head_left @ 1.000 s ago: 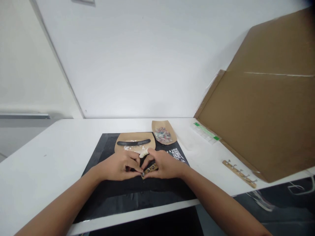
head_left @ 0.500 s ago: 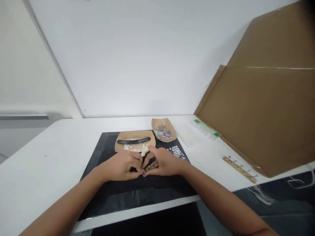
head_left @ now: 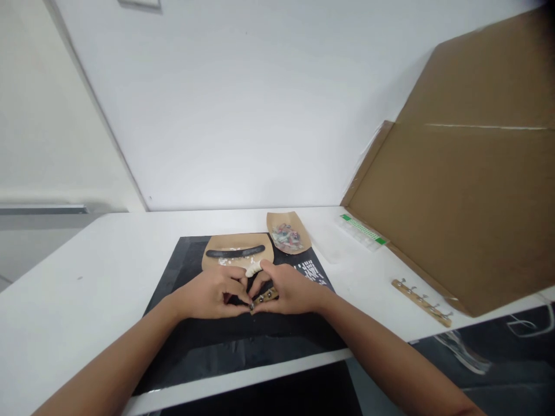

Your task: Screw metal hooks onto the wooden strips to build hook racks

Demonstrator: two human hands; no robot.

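Over a black mat (head_left: 243, 341), my right hand (head_left: 295, 289) grips a small wooden strip (head_left: 267, 295) with round metal studs along it. The fingers of my left hand (head_left: 219, 292) are pinched at the strip's near left end, by a stud; anything tiny between them is hidden. A white wrapping or cover (head_left: 254, 268) sits on a finger between the hands; I believe it belongs to the right one. Just behind the hands lies a paper tray (head_left: 208, 263) holding a dark curved nail file (head_left: 235, 252) and small white bits.
Farther back, a second paper tray (head_left: 274, 221) holds small colourful packets (head_left: 287, 236). White pieces (head_left: 310, 270) lie in rows on the mat's right side. Rightward are a clear box with a green label (head_left: 363, 231), a wooden strip with metal pegs (head_left: 421, 302) and a large cardboard sheet (head_left: 468, 202).
The left fingers have shifted slightly at the strip's end, and a stud there shows a little more clearly. The view has tilted slightly. Both hands stay in the same place.
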